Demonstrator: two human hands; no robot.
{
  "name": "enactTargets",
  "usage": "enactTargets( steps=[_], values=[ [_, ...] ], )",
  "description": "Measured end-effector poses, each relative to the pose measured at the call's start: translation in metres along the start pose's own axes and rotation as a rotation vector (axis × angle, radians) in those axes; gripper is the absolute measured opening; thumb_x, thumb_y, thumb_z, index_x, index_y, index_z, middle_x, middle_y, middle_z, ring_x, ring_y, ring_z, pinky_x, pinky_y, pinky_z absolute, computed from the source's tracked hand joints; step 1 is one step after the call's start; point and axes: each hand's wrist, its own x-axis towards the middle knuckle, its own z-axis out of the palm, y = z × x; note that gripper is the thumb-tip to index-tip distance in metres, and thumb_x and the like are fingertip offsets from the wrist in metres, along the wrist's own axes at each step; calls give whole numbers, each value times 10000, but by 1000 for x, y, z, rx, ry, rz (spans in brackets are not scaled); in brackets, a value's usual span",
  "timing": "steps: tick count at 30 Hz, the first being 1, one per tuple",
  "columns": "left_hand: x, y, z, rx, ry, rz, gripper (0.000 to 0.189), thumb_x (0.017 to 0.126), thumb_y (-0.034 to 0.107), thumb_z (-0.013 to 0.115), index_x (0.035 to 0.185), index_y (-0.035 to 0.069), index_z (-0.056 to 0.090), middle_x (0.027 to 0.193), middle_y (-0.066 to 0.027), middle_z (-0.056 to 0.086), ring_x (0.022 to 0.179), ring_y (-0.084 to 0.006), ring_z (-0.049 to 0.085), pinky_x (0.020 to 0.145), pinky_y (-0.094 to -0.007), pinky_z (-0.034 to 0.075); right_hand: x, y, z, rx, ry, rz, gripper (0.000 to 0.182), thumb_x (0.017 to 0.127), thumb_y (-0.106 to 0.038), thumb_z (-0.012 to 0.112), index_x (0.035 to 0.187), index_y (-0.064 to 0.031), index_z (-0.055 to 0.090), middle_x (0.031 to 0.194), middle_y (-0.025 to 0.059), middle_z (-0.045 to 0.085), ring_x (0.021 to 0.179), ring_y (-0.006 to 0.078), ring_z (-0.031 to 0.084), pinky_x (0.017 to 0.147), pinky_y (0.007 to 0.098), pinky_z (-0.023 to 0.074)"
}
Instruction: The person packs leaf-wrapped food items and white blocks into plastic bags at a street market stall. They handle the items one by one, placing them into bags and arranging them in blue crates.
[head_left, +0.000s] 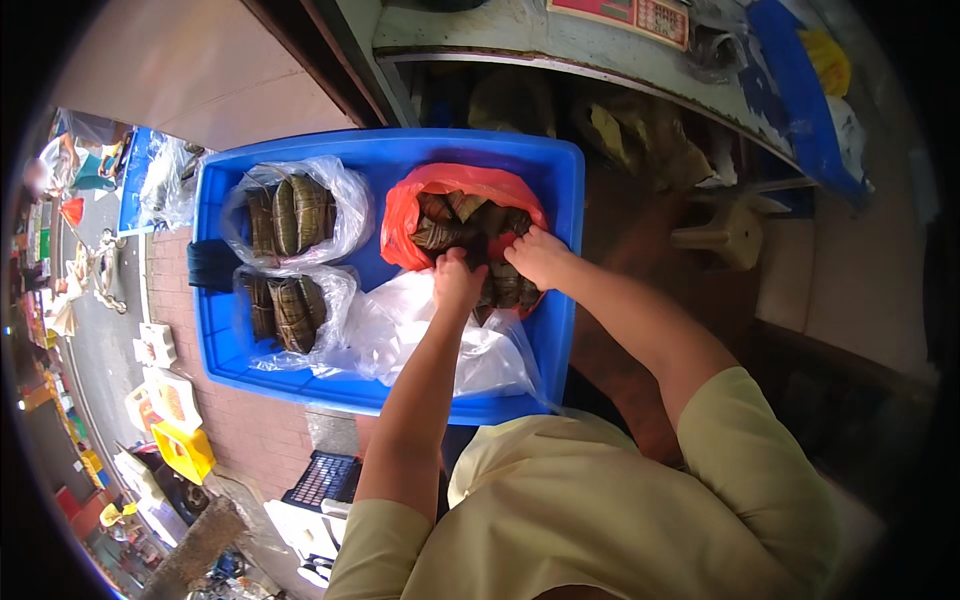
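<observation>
Both of my hands reach into a red plastic bag (466, 178) that lies open in a blue plastic tub (379, 150). Inside the bag are several dark leaf-wrapped bundles (439, 234), tied with string, which look like zongzi. My left hand (457, 279) is at the bag's near left, its fingertips bent down among the bundles. Over the right side, my right hand (537, 257) touches the bundles, and its fingertips are partly hidden. Whether either hand grips one cannot be seen. Crumpled clear plastic (397, 307) lies under and beside my left forearm.
Two clear plastic bags of leaf-wrapped bundles, one far (352, 202) and one near (341, 292), fill the tub's left side. A dark cloth band (210, 265) hangs over its left rim. Beyond stands a worn counter (465, 30); a plastic stool (724, 238) is to the right.
</observation>
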Motion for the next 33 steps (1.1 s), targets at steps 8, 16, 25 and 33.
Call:
enactTargets(
  steps=[8,16,25,33],
  values=[
    [-14,-15,-11,123,-62,-425,755,596,408,802,1146,53,427,1186,-166,433,1110,-347,483,880,-432,452,-1,-5,-50,563,-74,-67,436,543,-249,731,915,-105,554,849,80,615,865,303,583,781,411,407],
    [15,-68,5,-41,-337,-332,849,582,493,776,1194,-5,462,1244,-187,416,1186,-344,423,946,-441,400,24,-24,-1,856,-64,350,717,549,-341,804,1095,39,537,1205,262,501,1160,378,462,989,397,377],
    [-36,6,6,248,-35,5,868,553,306,795,1254,14,375,1230,-156,393,1144,-340,395,955,-414,366,6,-45,11,776,-251,369,807,519,-349,828,1116,67,478,1187,281,476,1185,398,411,977,414,372],
    [-14,-6,9,143,-202,-40,855,560,290,788,1231,11,337,1144,-180,428,1066,-360,479,897,-409,429,0,-7,-29,784,-98,49,709,517,-293,794,1103,-17,507,1077,199,557,1026,336,540,850,390,445]
  ],
)
